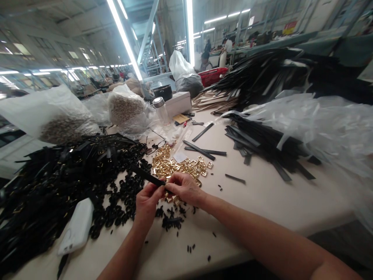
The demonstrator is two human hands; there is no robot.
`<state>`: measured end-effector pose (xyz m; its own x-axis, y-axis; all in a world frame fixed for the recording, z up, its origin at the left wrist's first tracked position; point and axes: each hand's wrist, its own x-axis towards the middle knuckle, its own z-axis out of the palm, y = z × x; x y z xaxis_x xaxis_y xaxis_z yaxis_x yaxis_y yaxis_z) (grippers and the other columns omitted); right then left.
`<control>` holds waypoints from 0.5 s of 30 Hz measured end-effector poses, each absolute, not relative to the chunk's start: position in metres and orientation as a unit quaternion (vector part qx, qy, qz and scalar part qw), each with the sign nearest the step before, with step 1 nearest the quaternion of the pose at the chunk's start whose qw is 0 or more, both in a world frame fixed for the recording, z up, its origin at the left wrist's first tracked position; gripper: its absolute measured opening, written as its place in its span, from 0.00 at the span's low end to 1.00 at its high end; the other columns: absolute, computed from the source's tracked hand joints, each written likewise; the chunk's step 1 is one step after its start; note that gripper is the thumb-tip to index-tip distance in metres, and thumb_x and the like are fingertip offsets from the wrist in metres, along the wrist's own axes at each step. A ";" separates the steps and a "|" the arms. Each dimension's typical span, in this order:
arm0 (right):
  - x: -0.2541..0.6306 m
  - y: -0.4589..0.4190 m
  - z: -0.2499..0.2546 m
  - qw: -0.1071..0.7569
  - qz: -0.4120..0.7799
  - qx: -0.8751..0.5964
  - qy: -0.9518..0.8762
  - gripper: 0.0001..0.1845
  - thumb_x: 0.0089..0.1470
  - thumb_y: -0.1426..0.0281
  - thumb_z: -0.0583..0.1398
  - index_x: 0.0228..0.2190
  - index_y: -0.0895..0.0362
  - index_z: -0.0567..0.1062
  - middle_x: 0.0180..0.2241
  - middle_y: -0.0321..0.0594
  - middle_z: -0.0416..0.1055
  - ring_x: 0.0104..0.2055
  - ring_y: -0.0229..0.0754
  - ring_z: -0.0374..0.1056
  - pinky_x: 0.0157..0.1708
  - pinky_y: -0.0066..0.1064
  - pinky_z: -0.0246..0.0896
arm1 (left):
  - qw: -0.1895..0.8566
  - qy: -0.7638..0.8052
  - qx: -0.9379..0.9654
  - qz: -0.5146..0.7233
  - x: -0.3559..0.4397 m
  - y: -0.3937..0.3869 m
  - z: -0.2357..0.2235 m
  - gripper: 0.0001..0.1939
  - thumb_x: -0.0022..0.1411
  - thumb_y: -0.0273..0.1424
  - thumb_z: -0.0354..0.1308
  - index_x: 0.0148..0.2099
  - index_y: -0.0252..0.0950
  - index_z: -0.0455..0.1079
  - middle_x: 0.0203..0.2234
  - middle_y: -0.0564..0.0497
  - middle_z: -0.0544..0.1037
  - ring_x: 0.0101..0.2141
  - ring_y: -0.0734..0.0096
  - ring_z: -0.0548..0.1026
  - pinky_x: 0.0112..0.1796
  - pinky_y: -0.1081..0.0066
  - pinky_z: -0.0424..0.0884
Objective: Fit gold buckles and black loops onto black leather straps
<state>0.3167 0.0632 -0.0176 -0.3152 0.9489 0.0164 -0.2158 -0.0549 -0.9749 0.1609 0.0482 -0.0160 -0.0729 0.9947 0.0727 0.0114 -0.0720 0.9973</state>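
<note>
A flat black strap slants from upper left down to my fingers. My left hand is closed around its lower end, thumb on top. Thumb and fingertips of my right hand pinch the same end, meeting the left fingertips. Whatever small part may sit between the fingertips is hidden. Just beyond my hands lies a heap of gold square buckles. Small black rings are piled to the left, and little black scraps lie below my hands.
A large heap of black straps with gold buckles covers the left. A white power bank lies before it. Loose black strips, eyeglasses and a glass bottle stand farther back. Bundled strips and plastic sheeting fill the right.
</note>
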 end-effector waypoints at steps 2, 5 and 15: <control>0.318 0.061 -0.013 0.439 0.637 -0.362 -0.521 0.18 0.49 0.59 0.65 0.33 0.57 0.67 0.27 0.35 0.75 0.23 0.37 0.72 0.21 0.25 0.67 | 0.467 0.497 0.492 0.540 0.161 0.047 -0.014 0.15 0.51 0.34 0.67 0.42 0.34 0.80 0.23 0.52 0.79 0.25 0.71 0.73 0.29 0.73 0.70; 0.322 0.058 -0.008 0.377 0.607 -0.390 -0.581 0.12 0.53 0.63 0.62 0.36 0.57 0.70 0.29 0.36 0.74 0.23 0.34 0.71 0.20 0.23 0.64 | 0.472 0.489 0.480 0.555 0.162 0.044 -0.013 0.14 0.51 0.32 0.68 0.41 0.35 0.79 0.25 0.52 0.79 0.23 0.75 0.70 0.26 0.75 0.68; 0.324 0.058 -0.006 0.365 0.420 -0.448 -0.700 0.10 0.55 0.69 0.56 0.24 0.57 0.71 0.19 0.29 0.63 0.22 0.31 0.59 0.22 0.21 0.50 | 0.598 0.440 0.326 0.585 0.159 0.054 -0.016 0.13 0.47 0.35 0.71 0.35 0.33 0.79 0.28 0.50 0.81 0.26 0.75 0.76 0.28 0.78 0.72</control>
<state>0.3239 0.0581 -0.0062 -0.3323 0.9335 0.1351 0.3190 0.2460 -0.9153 0.1592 0.0543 -0.0163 -0.0721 0.9870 -0.1439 -0.4135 0.1017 0.9048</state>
